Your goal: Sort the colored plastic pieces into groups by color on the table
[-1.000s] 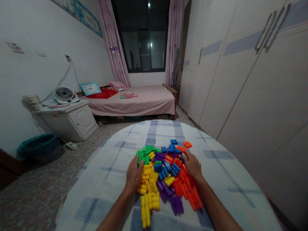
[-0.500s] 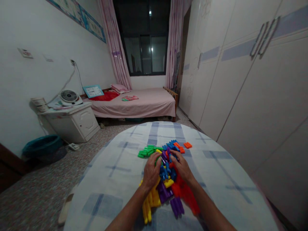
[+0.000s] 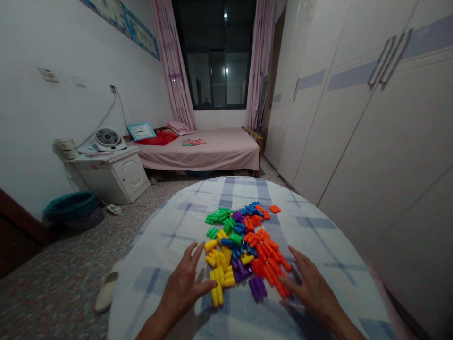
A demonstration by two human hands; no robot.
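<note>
The fingers [image 3: 189,259] of both hands are spread open, holding nothing. The left hand [image 3: 184,293] rests just beside the yellow blocks [image 3: 219,278], and the right hand [image 3: 313,300] just beside the orange blocks [image 3: 265,262]. These lie mixed with green blocks [image 3: 221,216], blue blocks [image 3: 235,229] and purple blocks [image 3: 257,288] in a loose heap [image 3: 237,250] near the middle of the checked-cloth counter [image 3: 318,245]. Beyond the counter stands a pink-sheeted bed [image 3: 219,151], with a white wardrobe [image 3: 382,141] to its right.
</note>
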